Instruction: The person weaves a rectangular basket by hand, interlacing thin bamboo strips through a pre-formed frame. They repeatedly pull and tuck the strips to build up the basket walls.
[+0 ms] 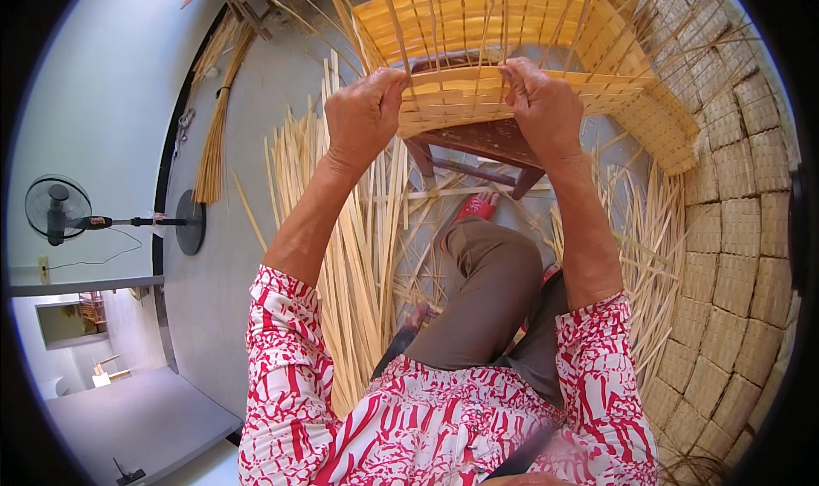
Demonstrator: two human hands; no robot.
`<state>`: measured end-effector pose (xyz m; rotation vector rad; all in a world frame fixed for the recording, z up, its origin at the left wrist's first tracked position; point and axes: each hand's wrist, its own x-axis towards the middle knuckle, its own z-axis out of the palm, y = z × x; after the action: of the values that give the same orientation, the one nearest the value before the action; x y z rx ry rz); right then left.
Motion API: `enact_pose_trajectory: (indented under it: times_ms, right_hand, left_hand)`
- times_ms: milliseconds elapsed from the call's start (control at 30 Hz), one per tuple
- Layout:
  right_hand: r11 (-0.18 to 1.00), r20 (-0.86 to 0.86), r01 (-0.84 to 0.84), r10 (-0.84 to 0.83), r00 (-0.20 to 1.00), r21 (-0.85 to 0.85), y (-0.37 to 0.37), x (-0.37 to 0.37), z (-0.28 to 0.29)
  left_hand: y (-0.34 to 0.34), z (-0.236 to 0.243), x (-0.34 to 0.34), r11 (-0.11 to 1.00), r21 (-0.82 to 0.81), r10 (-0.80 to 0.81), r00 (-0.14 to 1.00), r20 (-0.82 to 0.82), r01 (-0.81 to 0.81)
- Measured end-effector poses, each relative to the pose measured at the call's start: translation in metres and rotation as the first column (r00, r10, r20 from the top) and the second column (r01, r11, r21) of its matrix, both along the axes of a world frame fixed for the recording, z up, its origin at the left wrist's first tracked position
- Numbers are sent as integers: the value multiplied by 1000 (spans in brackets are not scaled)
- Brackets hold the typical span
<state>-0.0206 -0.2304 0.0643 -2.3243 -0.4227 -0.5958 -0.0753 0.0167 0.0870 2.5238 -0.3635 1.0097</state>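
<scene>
A large yellow woven bamboo basket (456, 109) lies before me, with thin upright stakes standing out of its rim. My left hand (363, 117) is closed on the near wall's upper edge, at its left end, beside a stake. Farther right along that same edge, my right hand (546, 109) pinches the top yellow strip and a stake. The fingertips of both hands are partly hidden behind the knuckles. Beyond them rises the basket's far wall (426, 21), and its right end (670, 123) bends away. Under the near wall stands a low brown wooden stool (490, 140).
Loose pale bamboo strips (337, 290) spread over the floor at left, with more strips (636, 230) at right. Stacked woven baskets (734, 264) form a wall at the right. A standing fan (60, 213) and a bundle of sticks (223, 128) are at the left.
</scene>
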Motion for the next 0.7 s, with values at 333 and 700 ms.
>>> enact_pose_trajectory:
  times_ms: [333,700]
  right_hand:
    - [997,-13,-65,65,998,-50,4,-4,-3]
    - [994,9,-60,61,998,-94,16,-7,2]
  left_hand:
    - [-66,12,10,983,-149,-100,993,57,107]
    - [-57,16,27,960,-248,-143,989,-47,127]
